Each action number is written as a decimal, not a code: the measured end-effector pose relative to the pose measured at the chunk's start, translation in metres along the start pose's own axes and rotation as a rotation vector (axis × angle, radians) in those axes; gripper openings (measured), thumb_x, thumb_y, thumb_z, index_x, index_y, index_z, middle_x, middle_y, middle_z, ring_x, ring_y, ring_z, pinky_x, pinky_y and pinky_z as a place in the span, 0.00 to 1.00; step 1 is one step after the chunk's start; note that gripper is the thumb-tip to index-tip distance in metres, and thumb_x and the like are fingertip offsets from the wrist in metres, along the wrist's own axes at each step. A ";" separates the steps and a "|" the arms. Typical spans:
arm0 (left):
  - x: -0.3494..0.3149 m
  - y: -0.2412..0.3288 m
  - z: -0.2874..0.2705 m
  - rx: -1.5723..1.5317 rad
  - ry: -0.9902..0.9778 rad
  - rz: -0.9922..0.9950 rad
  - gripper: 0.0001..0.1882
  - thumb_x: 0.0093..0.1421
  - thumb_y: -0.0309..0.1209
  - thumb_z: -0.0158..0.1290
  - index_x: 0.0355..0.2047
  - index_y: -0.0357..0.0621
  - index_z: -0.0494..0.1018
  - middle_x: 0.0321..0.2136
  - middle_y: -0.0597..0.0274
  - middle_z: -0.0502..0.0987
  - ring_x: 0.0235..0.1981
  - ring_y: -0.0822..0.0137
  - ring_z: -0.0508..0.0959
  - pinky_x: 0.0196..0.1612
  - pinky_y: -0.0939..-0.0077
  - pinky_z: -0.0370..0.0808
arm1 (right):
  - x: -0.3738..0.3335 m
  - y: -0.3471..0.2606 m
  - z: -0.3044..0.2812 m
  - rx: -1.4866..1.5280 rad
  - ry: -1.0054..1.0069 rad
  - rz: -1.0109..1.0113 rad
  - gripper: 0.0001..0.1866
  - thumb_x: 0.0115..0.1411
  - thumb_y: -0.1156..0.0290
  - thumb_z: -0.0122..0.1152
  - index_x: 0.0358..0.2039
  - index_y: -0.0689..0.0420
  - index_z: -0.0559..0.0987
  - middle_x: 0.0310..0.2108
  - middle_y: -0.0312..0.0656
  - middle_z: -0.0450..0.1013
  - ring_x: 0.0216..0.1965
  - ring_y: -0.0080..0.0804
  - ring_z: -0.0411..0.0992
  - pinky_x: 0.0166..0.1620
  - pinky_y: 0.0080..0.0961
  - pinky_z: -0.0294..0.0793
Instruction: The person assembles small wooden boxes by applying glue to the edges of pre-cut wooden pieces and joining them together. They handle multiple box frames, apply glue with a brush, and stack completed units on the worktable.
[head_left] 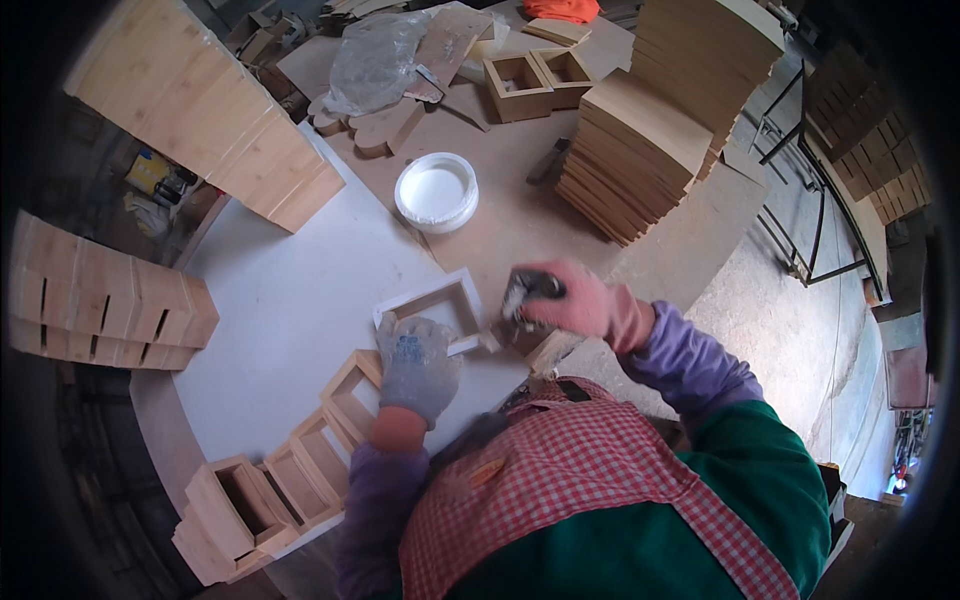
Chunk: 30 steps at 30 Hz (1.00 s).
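A small square wooden frame (437, 310) is laid flat on the white bench (290, 300), just in front of the body. It is pressed down at its near-left corner by the left hand (415, 362), gloved in grey, with the palm flat and the fingers spread over the wood rather than closed around it. A dark tool (527, 292) is held in the closed grip of the right hand (575, 300), gloved in pink, right at the frame's right edge; what kind of tool it is cannot be told.

A row of similar frames (300, 455) is lined up along the bench's near-left edge. A white bowl (437, 191) is set beyond the frame, and stacked boards (640, 150) are piled to the right.

The frame is held by downward pressure alone, so it could probably be skidded or twisted out of square if the tool is pushed sideways. The left fingers are close to the working edge and could be caught by a slip.
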<state>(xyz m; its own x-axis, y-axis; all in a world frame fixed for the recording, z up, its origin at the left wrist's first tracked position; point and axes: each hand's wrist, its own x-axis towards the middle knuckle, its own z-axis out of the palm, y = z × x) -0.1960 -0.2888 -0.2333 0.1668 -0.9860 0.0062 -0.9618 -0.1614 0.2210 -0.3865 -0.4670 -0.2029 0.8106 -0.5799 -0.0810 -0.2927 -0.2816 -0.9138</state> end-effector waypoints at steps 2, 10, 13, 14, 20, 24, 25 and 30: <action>0.000 0.000 0.001 -0.003 0.059 0.015 0.13 0.52 0.36 0.59 0.37 0.48 0.77 0.39 0.59 0.76 0.51 0.55 0.72 0.65 0.47 0.51 | 0.034 0.003 -0.009 0.162 -0.096 0.005 0.17 0.55 0.68 0.63 0.45 0.61 0.80 0.29 0.40 0.79 0.28 0.27 0.76 0.35 0.25 0.76; 0.001 0.001 0.001 0.006 0.084 0.013 0.12 0.52 0.36 0.60 0.36 0.48 0.78 0.38 0.60 0.77 0.50 0.55 0.73 0.64 0.48 0.52 | 0.101 0.054 -0.017 0.803 0.073 0.053 0.09 0.62 0.71 0.56 0.38 0.61 0.80 0.28 0.38 0.77 0.24 0.24 0.74 0.27 0.18 0.73; 0.001 0.002 -0.001 -0.004 0.063 -0.007 0.12 0.52 0.36 0.60 0.36 0.48 0.78 0.39 0.60 0.77 0.50 0.56 0.73 0.65 0.49 0.51 | 0.080 0.081 -0.006 1.124 0.020 0.067 0.11 0.65 0.72 0.54 0.43 0.63 0.79 0.30 0.39 0.77 0.28 0.25 0.77 0.32 0.18 0.78; 0.001 0.002 -0.001 -0.011 0.053 -0.008 0.12 0.51 0.36 0.60 0.36 0.48 0.78 0.39 0.60 0.77 0.50 0.56 0.73 0.65 0.49 0.50 | 0.070 0.089 0.001 1.189 0.024 0.087 0.11 0.66 0.72 0.53 0.44 0.64 0.78 0.31 0.39 0.77 0.30 0.26 0.77 0.33 0.18 0.79; 0.001 0.002 0.000 -0.028 0.085 0.010 0.12 0.50 0.35 0.60 0.35 0.48 0.78 0.39 0.59 0.78 0.50 0.57 0.73 0.65 0.50 0.51 | 0.050 0.112 0.036 1.151 0.082 0.122 0.11 0.67 0.75 0.52 0.47 0.64 0.77 0.35 0.39 0.77 0.34 0.27 0.78 0.36 0.20 0.81; 0.001 -0.001 -0.001 -0.051 0.066 0.019 0.12 0.49 0.34 0.60 0.35 0.48 0.78 0.40 0.59 0.78 0.51 0.57 0.73 0.65 0.50 0.51 | 0.053 0.102 0.023 1.174 0.144 0.181 0.10 0.65 0.74 0.55 0.44 0.63 0.78 0.32 0.41 0.76 0.29 0.28 0.76 0.31 0.20 0.78; 0.001 -0.001 -0.001 -0.042 0.051 0.013 0.12 0.49 0.34 0.60 0.35 0.48 0.78 0.39 0.59 0.78 0.51 0.57 0.73 0.65 0.49 0.51 | 0.053 0.098 0.016 1.136 0.163 0.169 0.09 0.64 0.74 0.55 0.43 0.63 0.78 0.32 0.41 0.76 0.29 0.28 0.76 0.31 0.21 0.78; 0.001 0.002 -0.001 -0.011 0.115 0.031 0.12 0.49 0.34 0.60 0.35 0.47 0.78 0.38 0.59 0.78 0.49 0.57 0.74 0.64 0.48 0.52 | 0.048 0.080 0.003 1.015 0.146 0.040 0.08 0.63 0.75 0.56 0.41 0.63 0.78 0.31 0.41 0.77 0.28 0.28 0.76 0.30 0.22 0.76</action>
<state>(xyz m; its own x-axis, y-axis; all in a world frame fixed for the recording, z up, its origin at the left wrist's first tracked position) -0.1978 -0.2906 -0.2317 0.1615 -0.9790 0.1246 -0.9645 -0.1298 0.2301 -0.3689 -0.5149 -0.2810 0.7203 -0.6810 -0.1318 0.3033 0.4801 -0.8231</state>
